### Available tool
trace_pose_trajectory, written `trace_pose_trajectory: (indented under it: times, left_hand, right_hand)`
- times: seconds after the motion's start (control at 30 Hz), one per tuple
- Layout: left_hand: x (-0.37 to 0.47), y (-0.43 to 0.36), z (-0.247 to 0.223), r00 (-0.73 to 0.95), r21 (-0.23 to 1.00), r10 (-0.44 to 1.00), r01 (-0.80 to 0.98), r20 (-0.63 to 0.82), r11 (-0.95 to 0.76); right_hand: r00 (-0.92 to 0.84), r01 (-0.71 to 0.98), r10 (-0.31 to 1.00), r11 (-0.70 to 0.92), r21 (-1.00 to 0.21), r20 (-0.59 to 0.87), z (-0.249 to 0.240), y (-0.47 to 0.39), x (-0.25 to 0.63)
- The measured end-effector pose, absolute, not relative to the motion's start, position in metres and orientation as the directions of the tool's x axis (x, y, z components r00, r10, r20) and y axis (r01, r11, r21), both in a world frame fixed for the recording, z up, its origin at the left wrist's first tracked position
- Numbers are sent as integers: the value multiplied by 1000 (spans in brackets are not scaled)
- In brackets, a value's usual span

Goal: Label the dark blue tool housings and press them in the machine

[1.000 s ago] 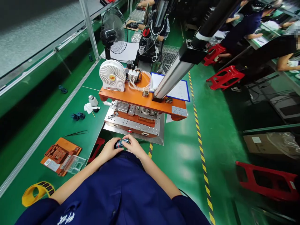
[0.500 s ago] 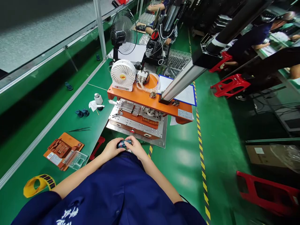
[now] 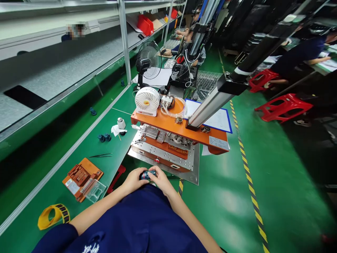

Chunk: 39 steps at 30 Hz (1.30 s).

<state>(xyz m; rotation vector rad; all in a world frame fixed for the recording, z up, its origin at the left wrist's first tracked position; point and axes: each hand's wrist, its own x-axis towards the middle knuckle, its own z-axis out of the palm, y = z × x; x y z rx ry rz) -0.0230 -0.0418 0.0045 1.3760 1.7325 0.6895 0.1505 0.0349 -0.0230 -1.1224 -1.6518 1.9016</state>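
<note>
A small dark blue part with a red mark (image 3: 147, 174) is held in front of my waist; its exact kind is hard to make out. My left hand (image 3: 134, 180) closes around its left end, and my right hand (image 3: 161, 180) has its fingers on the right side and top. Just beyond both hands stands the orange and metal bench press (image 3: 165, 160), whose front edge is nearest to them. Two similar dark blue parts (image 3: 104, 137) sit on the green table (image 3: 92, 147) to the left.
On the table lie tweezers (image 3: 100, 155), an orange fixture (image 3: 89, 165) with a clear hinged plate, a yellow roll (image 3: 44, 220), a white bottle (image 3: 121, 123) and tissue (image 3: 115, 130). A white fan (image 3: 146, 101) tops the press. Red stools (image 3: 285, 107) stand right; people work farther off.
My head view has shifted, so the whole scene sits lower and farther right. Both hands still hold the dark blue part, which appears slightly turned.
</note>
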Motion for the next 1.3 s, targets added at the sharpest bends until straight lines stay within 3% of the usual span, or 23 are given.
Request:
trace_pose_trajectory:
  times: [1.3]
  left_hand:
    - [-20, -28, -17, -100, 815, 971, 529, -218, 238]
  right_hand:
    - [-568, 211, 787, -147, -966, -243, -28, 49, 156]
